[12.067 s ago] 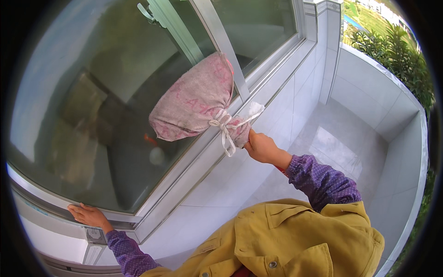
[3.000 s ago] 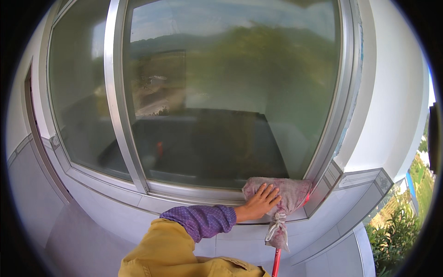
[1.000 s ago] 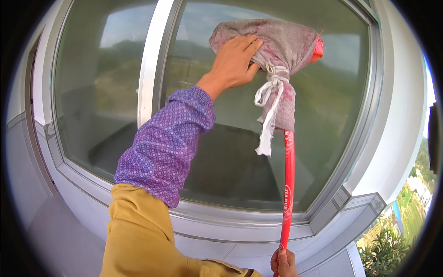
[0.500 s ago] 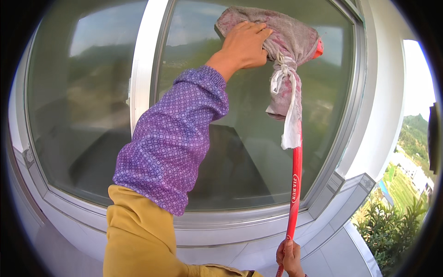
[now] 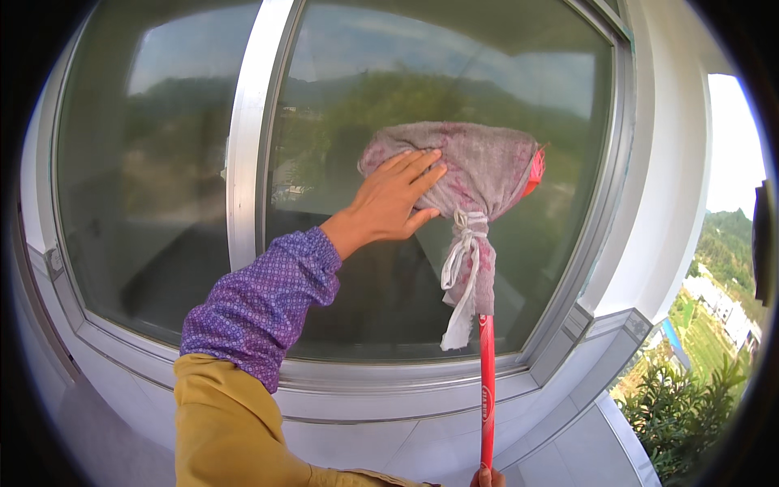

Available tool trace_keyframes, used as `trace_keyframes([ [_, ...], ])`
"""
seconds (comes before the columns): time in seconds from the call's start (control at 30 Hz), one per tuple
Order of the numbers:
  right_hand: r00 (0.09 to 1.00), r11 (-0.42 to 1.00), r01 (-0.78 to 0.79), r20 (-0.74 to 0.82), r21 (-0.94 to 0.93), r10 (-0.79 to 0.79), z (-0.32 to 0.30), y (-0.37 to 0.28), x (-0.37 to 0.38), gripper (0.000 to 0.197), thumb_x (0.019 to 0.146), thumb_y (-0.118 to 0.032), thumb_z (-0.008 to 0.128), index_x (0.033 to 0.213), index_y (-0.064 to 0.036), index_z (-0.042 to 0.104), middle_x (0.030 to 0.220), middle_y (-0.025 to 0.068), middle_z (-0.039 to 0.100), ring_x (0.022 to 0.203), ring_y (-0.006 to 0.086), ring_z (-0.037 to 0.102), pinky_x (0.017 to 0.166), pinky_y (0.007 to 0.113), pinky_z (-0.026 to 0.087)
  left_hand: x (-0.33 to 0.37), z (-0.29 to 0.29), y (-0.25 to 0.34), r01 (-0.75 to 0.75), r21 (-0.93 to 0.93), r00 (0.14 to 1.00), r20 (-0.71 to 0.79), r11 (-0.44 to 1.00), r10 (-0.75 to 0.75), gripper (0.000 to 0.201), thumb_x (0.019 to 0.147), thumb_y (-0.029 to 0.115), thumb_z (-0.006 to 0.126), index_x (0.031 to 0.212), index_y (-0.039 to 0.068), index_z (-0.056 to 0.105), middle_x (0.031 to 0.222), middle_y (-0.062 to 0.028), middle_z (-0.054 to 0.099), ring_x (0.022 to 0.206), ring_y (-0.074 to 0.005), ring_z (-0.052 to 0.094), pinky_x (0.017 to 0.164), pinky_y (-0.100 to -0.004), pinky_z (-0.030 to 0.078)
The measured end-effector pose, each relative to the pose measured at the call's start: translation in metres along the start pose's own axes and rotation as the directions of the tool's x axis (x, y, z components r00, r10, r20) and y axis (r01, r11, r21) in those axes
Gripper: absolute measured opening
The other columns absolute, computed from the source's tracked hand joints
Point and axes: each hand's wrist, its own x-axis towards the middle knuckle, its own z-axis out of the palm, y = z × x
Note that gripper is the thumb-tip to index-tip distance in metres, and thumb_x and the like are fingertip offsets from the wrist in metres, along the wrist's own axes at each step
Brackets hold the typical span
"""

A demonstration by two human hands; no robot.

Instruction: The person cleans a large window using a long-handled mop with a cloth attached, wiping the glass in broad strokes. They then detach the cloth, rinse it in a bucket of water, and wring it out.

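Note:
A greyish-pink cloth [image 5: 480, 162] is wrapped over the head of a red broom [image 5: 487, 381] and lies against the window glass [image 5: 519, 89]. Red bristles [image 5: 535, 172] stick out at its right end. Below the head, a white fabric strip [image 5: 466, 243] ties the cloth around the handle, with loose ends hanging down. My left hand [image 5: 389, 196] rests flat on the cloth's left part, its fingers stretched out. At the lower edge, my right hand [image 5: 488, 477] is wrapped round the red handle; only part of it shows.
A silver window frame [image 5: 247, 146] divides this pane from another glass pane [image 5: 146, 203] on the left. Beneath runs a tiled sill [image 5: 365, 406]. On the right stand a white wall [image 5: 665, 187] and, outside, green shrubs [image 5: 690, 406].
The cloth-wrapped broom head has slid down the glass and slightly left, my left hand moving with it. My right hand has dropped lower, mostly out of the picture.

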Motion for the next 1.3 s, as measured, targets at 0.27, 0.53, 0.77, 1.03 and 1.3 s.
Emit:
trace_keyframes([
  [0.27,0.991,0.997,0.018,0.133,0.079,-0.029,0.0,-0.079,0.046,0.052,0.104,-0.047,0.038,0.068,-0.0097,0.047,0.055,-0.003,0.043,0.047,0.0089,0.038,0.044,0.028,0.03,0.067,-0.021,-0.046,0.209,0.329,0.952,-0.284,0.921,-0.114,0.052,0.093,0.048,0.057,0.134,0.015,0.057,0.148,-0.0247,0.039,0.136,-0.0405,0.038,0.114,-0.0477,0.028],
  [0.53,0.995,0.996,-0.069,0.072,0.059,0.065,0.004,-0.011,-0.008,0.051,0.104,-0.047,0.039,0.07,-0.0101,0.047,0.055,-0.0036,0.042,0.048,0.0084,0.037,0.043,0.028,0.029,0.003,0.001,0.0,0.077,0.251,0.996,-0.056,0.965,-0.065,0.054,0.09,0.051,0.059,0.131,0.015,0.06,0.145,-0.025,0.042,0.134,-0.0398,0.04,0.113,-0.0479,0.029],
  [0.77,0.982,1.0,-0.013,0.19,-0.008,0.014,-0.005,-0.068,0.045,0.047,0.103,-0.047,0.042,0.073,-0.0119,0.05,0.058,-0.0043,0.041,0.051,0.0085,0.035,0.045,0.028,0.031,0.058,-0.029,-0.037,0.229,0.385,0.958,-0.252,0.894,-0.137,0.054,0.09,0.051,0.059,0.127,0.011,0.061,0.138,-0.0254,0.05,0.13,-0.0393,0.045,0.108,-0.0483,0.034],
  [1.03,0.994,0.99,-0.096,0.056,0.1,0.09,0.006,-0.011,0.002,0.043,0.1,-0.052,0.048,0.085,-0.0117,0.054,0.067,-0.0043,0.043,0.062,0.0091,0.039,0.053,0.03,0.033,0.034,-0.028,-0.019,0.141,0.374,0.985,-0.146,0.917,-0.092,0.053,0.088,0.05,0.062,0.121,0.008,0.062,0.125,-0.0217,0.056,0.117,-0.0363,0.051,0.096,-0.0453,0.04],
  [1.3,0.984,0.99,-0.116,0.144,0.081,0.104,0.007,-0.054,0.033,0.047,0.102,-0.049,0.045,0.075,-0.0112,0.048,0.062,-0.006,0.039,0.057,0.0088,0.033,0.048,0.03,0.027,0.071,-0.023,-0.045,0.16,0.424,0.971,-0.229,0.892,-0.065,0.054,0.09,0.048,0.06,0.12,0.003,0.061,0.124,-0.0203,0.057,0.116,-0.0332,0.052,0.095,-0.0424,0.041],
])
